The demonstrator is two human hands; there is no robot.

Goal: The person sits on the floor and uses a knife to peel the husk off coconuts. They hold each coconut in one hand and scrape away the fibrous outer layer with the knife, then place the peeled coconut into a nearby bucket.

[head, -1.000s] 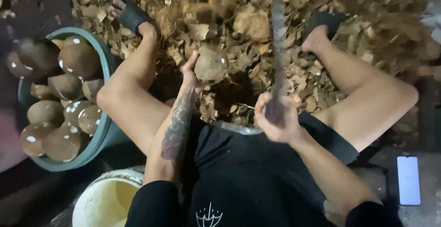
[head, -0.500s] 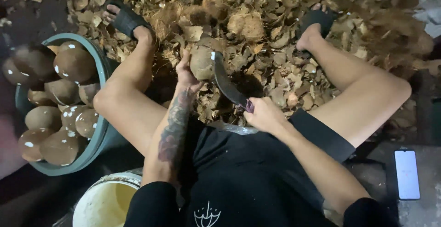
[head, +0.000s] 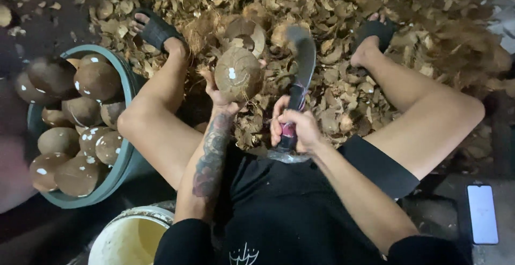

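A floor heaped with brown coconut husk chips (head: 343,7) spreads before a seated person. The left hand (head: 222,96) cups a peeled coconut (head: 238,73) from below, holding it up between the knees. The right hand (head: 292,128) is clenched around the handle of a curved knife (head: 303,61), blade raised just beside the coconut. A green tub (head: 126,152) of peeled coconuts sits at left, a white bucket (head: 115,238) nearer, a phone (head: 482,214) at right.

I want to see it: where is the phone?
The flat white-screened phone lies on the ground at lower right, beside the person's right leg.
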